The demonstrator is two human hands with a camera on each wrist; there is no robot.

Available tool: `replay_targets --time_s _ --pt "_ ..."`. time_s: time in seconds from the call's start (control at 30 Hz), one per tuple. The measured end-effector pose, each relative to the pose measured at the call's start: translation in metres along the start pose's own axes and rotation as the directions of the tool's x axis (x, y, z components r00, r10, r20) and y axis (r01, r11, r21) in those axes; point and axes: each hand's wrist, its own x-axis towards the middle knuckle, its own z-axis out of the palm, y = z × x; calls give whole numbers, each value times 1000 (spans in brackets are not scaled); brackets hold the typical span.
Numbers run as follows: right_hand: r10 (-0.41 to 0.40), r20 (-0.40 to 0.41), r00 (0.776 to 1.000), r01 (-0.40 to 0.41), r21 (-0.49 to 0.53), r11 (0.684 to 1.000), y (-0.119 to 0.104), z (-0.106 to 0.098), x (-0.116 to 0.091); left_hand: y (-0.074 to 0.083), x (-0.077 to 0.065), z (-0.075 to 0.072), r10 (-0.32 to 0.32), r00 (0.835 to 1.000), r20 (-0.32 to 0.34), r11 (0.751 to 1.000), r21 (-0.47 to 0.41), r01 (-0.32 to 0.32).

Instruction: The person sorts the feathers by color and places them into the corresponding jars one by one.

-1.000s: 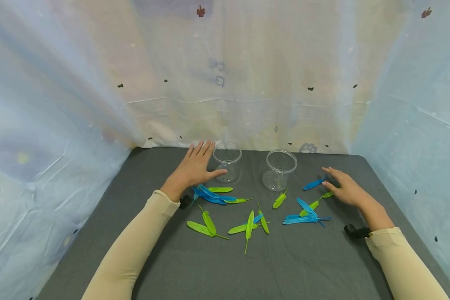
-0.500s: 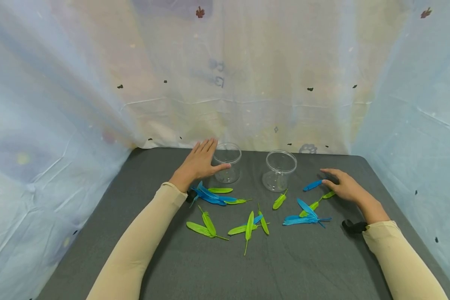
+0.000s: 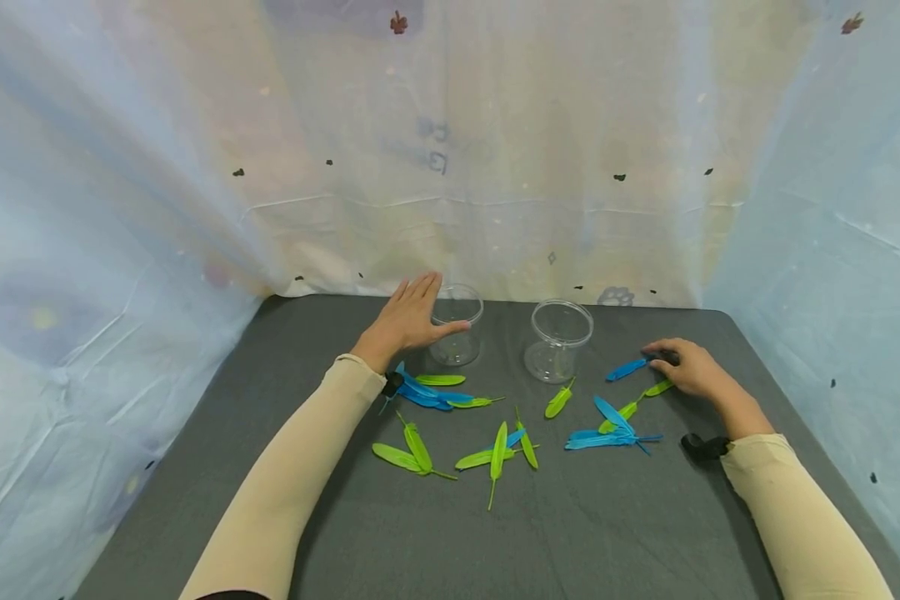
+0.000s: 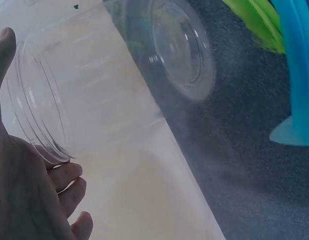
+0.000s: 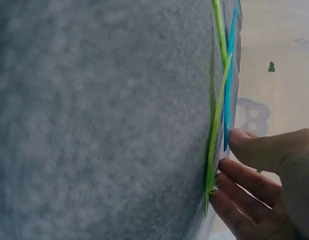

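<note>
My left hand [image 3: 405, 323] reaches to the left clear plastic jar [image 3: 457, 354], fingers straight and thumb spread across its front near the rim. In the left wrist view the fingers [image 4: 67, 175] lie right at the jar's rim. My right hand [image 3: 688, 369] is low over the table at the right, thumb and index finger apart, by the quill end of a blue feather [image 3: 626, 370]. In the right wrist view the thumb overlaps that feather [image 5: 229, 95], and lower fingertips come close to a green feather [image 5: 213, 155].
A second clear jar [image 3: 558, 342] stands right of the first. Several green feathers [image 3: 498, 454] and blue feathers [image 3: 600, 438] lie scattered on the dark grey table [image 3: 555, 533]. More blue feathers [image 3: 427, 392] lie beneath the left forearm's side. A pale patterned curtain [image 3: 510, 167] borders the table's back.
My left hand has moved right and slightly away, closer round the left jar. My right hand has shifted slightly left, its thumb and index finger drawing nearer each other. The feathers stay put.
</note>
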Motion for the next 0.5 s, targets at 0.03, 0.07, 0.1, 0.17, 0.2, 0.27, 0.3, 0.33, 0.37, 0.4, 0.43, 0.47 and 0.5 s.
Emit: replay_targets --time_s 0.03,0.07,0.1,0.17,0.2,0.27,0.3,0.33,0.37,0.4,0.43,0.47,0.5 --pt "3 -6 1000 -3 2 1000 0 0 0 1 1 0 -1 1000 3 1000 0 1" --pt "8 -12 1000 -8 3 1000 0 0 1 1 2 0 -1 1000 2 1000 -3 1" --pt "10 -20 1000 -9 1 1000 0 0 1 2 2 0 0 1000 4 1000 -6 0" --pt "17 -34 999 -17 -2 1000 1 0 2 4 4 -1 0 1000 6 1000 -6 0" --pt "23 -39 999 -23 -3 1000 1 0 3 5 4 -1 -1 1000 7 1000 -7 1" --pt "35 -47 998 -36 -7 999 1 0 4 6 6 -1 -4 1000 11 1000 -2 4" --pt "41 -49 998 -41 -8 999 1 0 5 7 6 0 -6 1000 12 1000 2 6" --pt "48 -50 998 -49 -8 999 1 0 5 7 6 0 -7 1000 12 1000 6 7" --pt "54 -50 997 -54 -7 999 1 0 6 8 7 0 -7 1000 10 1000 10 7" --pt "59 -51 997 -59 -4 998 2 0 6 8 7 0 -7 1000 9 1000 13 7" --pt "64 -53 996 -65 -1 998 1 0 6 8 7 0 -7 1000 10 1000 16 6" --pt "68 -54 996 -68 2 998 2 0 7 9 8 0 -4 1000 9 1000 16 4" --pt "70 -54 996 -70 3 998 2 0 7 9 8 1 -2 1000 7 1000 18 1"
